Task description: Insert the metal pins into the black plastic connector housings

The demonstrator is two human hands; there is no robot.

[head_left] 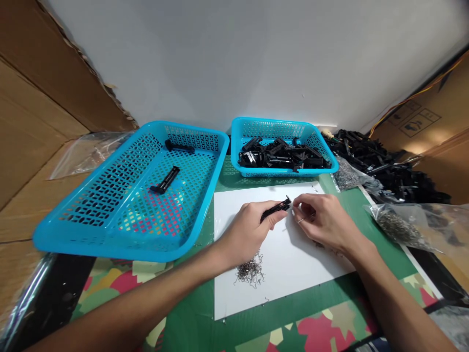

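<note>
My left hand is closed around a black plastic part, which points up and right over the white sheet. Just to its right, thumb and fingers of my right hand are pinched together near the part's end. A thin, light wire piece shows at those fingertips; its exact shape is too small to make out. Below my left wrist lies a pile of small bent wire pieces. More small metal bits lie on the sheet, partly hidden under my right hand.
At left stands a large blue basket with two black parts inside. Behind the sheet, a smaller blue basket holds many black parts. Further right are a heap of black parts and a plastic bag of small metal pieces.
</note>
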